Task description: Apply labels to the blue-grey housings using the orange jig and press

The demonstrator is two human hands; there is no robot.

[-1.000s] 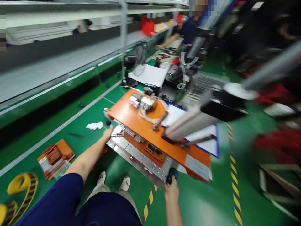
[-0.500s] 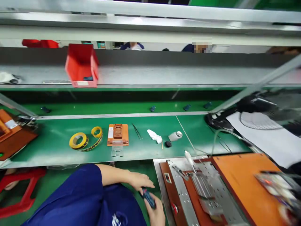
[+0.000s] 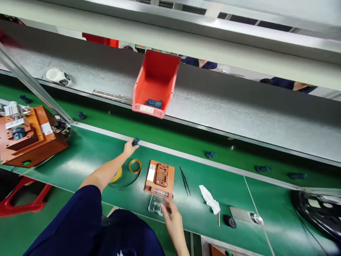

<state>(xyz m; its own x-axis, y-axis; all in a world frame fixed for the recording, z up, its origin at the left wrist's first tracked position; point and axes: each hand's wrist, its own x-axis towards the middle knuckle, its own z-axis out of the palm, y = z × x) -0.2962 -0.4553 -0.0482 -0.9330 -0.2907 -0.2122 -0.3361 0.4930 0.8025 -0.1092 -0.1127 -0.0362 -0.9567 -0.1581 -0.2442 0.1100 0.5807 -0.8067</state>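
Stretched out to the far edge of the green bench, my left hand [image 3: 130, 147] has its fingers closed on a small dark blue part [image 3: 135, 141]. My right hand [image 3: 172, 213] is near the front of an orange fixture [image 3: 151, 180], by its clear flap [image 3: 155, 205], with the thumb and fingers apart and nothing seen between them. Brown blocks form the fixture's raised middle. Yellow tape rolls [image 3: 135, 166] lie left of the fixture, one partly behind my left forearm. Black tweezers [image 3: 185, 181] lie to its right.
A red bin [image 3: 157, 83] with dark parts hangs over the shelf edge. More blue parts [image 3: 211, 154] lie on the green strip behind the bench. A white cloth [image 3: 209, 200], a metal bottle [image 3: 246, 215] and an orange machine [image 3: 39, 142] stand around.
The view has swung left. My hands, together over a blue part before, are now apart: the left reaches to the bench's back edge, the right is by the fixture.
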